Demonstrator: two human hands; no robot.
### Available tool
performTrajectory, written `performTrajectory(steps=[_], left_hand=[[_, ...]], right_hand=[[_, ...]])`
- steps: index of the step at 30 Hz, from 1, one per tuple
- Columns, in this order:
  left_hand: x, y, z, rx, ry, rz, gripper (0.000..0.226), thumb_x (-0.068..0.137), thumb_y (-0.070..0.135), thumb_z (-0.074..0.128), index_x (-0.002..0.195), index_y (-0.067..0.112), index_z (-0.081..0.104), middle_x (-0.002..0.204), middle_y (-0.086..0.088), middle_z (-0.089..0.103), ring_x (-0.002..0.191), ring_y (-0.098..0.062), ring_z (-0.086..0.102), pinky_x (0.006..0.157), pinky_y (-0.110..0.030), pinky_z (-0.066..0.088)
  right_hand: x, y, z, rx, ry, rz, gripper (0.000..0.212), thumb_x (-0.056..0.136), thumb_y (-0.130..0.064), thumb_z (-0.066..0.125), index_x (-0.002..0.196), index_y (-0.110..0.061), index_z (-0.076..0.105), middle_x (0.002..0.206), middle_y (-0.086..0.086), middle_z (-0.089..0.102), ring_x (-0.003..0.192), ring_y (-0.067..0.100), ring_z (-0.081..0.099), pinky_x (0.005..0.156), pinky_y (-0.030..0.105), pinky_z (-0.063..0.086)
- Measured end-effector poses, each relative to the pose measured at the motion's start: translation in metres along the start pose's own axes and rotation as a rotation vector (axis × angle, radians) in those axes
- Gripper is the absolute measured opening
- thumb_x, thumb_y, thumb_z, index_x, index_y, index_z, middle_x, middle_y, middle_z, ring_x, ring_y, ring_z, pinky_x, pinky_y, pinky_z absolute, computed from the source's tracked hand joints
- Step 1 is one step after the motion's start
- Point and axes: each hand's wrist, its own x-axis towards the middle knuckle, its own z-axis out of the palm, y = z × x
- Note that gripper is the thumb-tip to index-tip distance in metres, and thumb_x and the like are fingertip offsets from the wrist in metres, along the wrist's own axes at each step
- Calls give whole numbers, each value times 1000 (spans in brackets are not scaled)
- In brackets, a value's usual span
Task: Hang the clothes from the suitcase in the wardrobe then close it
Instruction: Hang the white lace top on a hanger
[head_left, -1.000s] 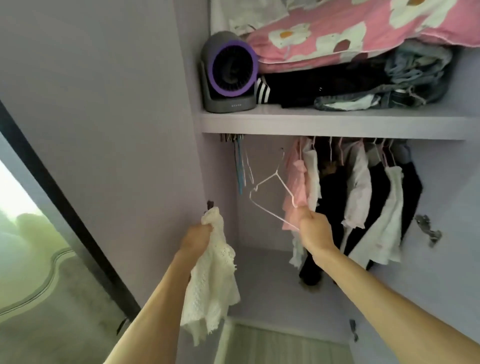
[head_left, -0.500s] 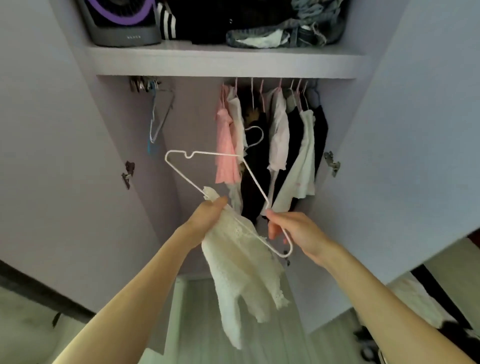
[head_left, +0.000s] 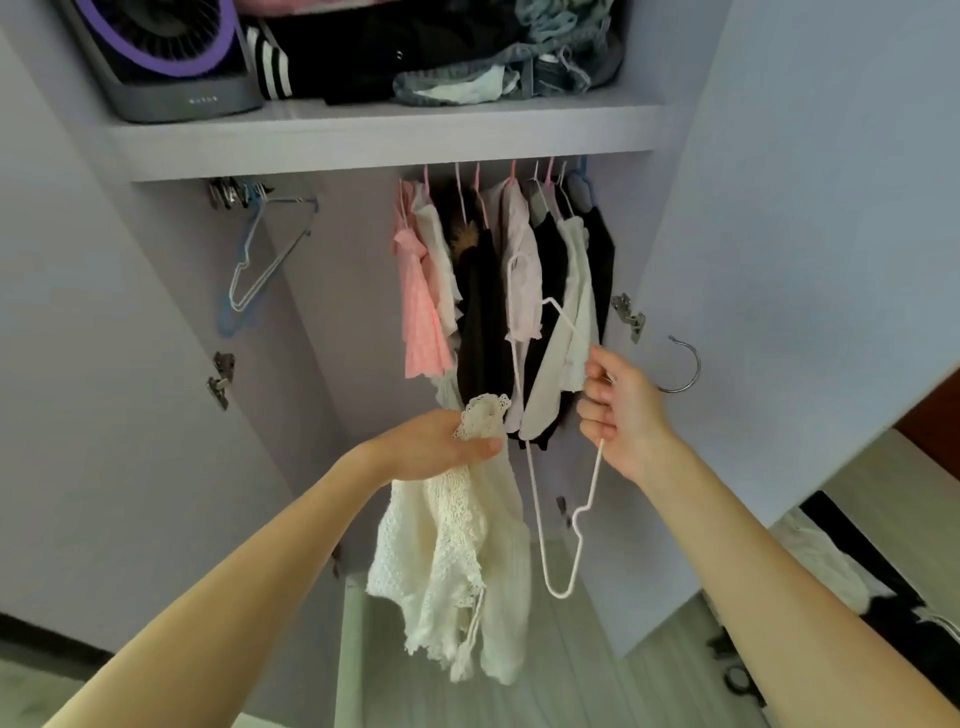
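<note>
Currently the left grip (head_left: 441, 441) holds the white lace garment (head_left: 457, 561) pinched by its bunched upper edge, the rest hanging free below the palm; the right grip (head_left: 621, 405) is closed round one arm of the white wire hanger (head_left: 540, 499), fingers curled about the wire. The hanger stands nearly on end, hook uppermost and one shoulder corner pointing down; it lies just beside the garment, and no part of it is yet threaded through the fabric. Both are held in front of the open wardrobe, below the shelf (head_left: 363, 140) and close in front of the hung clothes (head_left: 498, 291); the step in hand is judged to be dressing the hanger. Hazards: the open lace weave may snag on the hanger's notch or its lower corner if the wire is pushed in at this steep angle; the hook, which overlaps the hung clothes from this view, may catch one of them when the hanger is turned level; the garment is held at one bunched point only, so a loosened pinch would drop it to the floor; thin wire gives little hold, so a garment seated off centre may slide off.
</note>
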Motion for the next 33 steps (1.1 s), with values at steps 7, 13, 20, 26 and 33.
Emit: performTrajectory(steps=[7, 13, 20, 26, 33], left_hand=[[-4, 26, -15, 41, -23, 106, 17, 89, 50, 69, 98, 36, 65, 89, 6, 66, 79, -19, 58, 75, -22, 47], [-18, 1, -43, 266, 41, 21, 43, 82, 26, 80, 120, 34, 61, 100, 11, 60, 87, -5, 58, 76, -19, 46], [-39, -70, -63, 309, 280, -169, 11, 85, 39, 77, 85, 35, 67, 75, 16, 67, 71, -8, 63, 60, -21, 42], [-47, -58, -81, -57, 414, -43, 47, 83, 60, 69, 86, 13, 75, 69, 1, 46, 63, -10, 43, 64, -24, 33], [-35, 13, -82, -210, 570, 159, 51, 98, 52, 54, 68, 13, 40, 73, 4, 36, 66, -8, 36, 69, -27, 31]], right_hand=[[-14, 26, 12, -502, -267, -101, 34, 85, -36, 76, 115, -25, 66, 88, -7, 73, 42, 8, 23, 40, 23, 17], [-3, 36, 7, -666, -275, -108, 26, 90, -28, 72, 99, -4, 71, 73, 10, 42, 44, 9, 22, 45, 25, 16], [18, 22, -16, -586, 94, -229, 20, 90, -36, 71, 95, -16, 70, 86, 3, 64, 77, 16, 56, 69, 29, 43], [18, 27, -32, -625, 178, -236, 29, 89, -28, 73, 104, -4, 69, 74, 1, 56, 62, 11, 47, 60, 25, 38], [3, 14, -21, -485, 314, -325, 39, 98, -40, 53, 66, -30, 72, 67, -9, 50, 59, 11, 49, 54, 26, 36]])
